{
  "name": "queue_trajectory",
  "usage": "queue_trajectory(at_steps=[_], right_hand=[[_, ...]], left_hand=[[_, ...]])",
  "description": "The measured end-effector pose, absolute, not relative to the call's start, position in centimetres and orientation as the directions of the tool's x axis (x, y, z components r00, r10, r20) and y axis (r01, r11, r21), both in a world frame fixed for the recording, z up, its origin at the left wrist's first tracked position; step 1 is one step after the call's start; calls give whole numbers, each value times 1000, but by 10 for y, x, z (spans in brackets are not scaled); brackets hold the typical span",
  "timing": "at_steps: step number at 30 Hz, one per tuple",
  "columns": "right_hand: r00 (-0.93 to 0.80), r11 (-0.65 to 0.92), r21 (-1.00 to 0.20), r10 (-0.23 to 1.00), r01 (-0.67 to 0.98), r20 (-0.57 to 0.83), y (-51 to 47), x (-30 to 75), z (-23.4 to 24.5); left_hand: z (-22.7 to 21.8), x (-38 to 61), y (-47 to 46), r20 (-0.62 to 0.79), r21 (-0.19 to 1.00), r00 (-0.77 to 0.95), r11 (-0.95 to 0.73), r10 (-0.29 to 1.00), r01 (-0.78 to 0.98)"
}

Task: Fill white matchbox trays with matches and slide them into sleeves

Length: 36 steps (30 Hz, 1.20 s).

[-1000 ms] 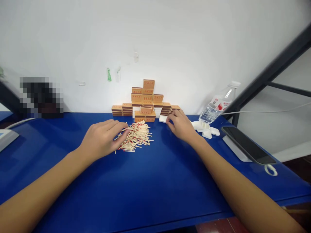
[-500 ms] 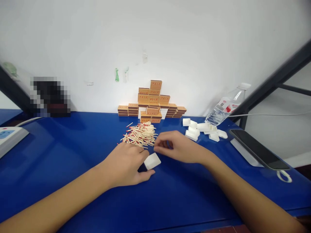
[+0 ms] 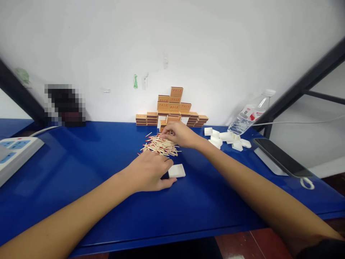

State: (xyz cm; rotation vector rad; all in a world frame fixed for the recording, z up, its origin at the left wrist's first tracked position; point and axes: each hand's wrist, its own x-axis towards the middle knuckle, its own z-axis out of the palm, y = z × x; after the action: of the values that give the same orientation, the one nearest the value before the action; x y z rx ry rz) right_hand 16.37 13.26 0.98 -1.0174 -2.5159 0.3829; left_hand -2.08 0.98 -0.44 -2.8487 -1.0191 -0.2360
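Observation:
My left hand (image 3: 151,171) rests on the blue table with thumb and forefinger curved around the left end of a small white matchbox tray (image 3: 178,170), steadying it from both sides. The tray lies flat, its hollow side up. Just beyond it is a loose pile of red-tipped matches (image 3: 160,146). Over the pile's far right part, my right hand (image 3: 179,133) reaches in with its fingertips pinched together at the matches; what lies between them is hidden. Behind that hand rises a stepped stack of orange matchboxes (image 3: 174,107) against the wall, its lower front partly covered.
To the right lie several white matchbox trays (image 3: 215,138), near a tilted water bottle (image 3: 249,114). Farther right, a phone (image 3: 281,156) leans on a white object. A power strip (image 3: 20,151) sits at the left, and a pixelated dark object (image 3: 66,106) stands behind it.
My right hand has moved forward and left, from beside the white tray to the match pile. My left hand stays around the tray. The view has shifted slightly.

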Motion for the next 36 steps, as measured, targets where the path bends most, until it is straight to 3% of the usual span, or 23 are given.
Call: queue_trajectory(at_steps=[6,10,13,23,27,31,36], right_hand=[[-481,645,-512,764,567,429,105,192,17],[-478,528,-707,826,470,299,77,218,10],[-545,506,-745,806,434,230,66,222,1],[-639,554,-719,743,420,199,50,209,-7],[-596,585,-676,759,448,262,56,215,-8],[-443,577,-565,816,589,371,71,222,-14],[-508,631,-478,776,611,374,74,222,-24]], left_hand=[[-7,-26,16,270,-35,680,-699,682,714],[-9,-27,21,238,42,592,-617,770,785],[-9,-27,23,227,76,563,-591,794,803],[-10,-29,24,287,75,564,-605,774,793],[-9,-29,22,259,75,620,-655,741,752],[-9,-26,16,213,106,701,-729,681,676],[-11,-24,12,189,118,729,-752,658,648]])
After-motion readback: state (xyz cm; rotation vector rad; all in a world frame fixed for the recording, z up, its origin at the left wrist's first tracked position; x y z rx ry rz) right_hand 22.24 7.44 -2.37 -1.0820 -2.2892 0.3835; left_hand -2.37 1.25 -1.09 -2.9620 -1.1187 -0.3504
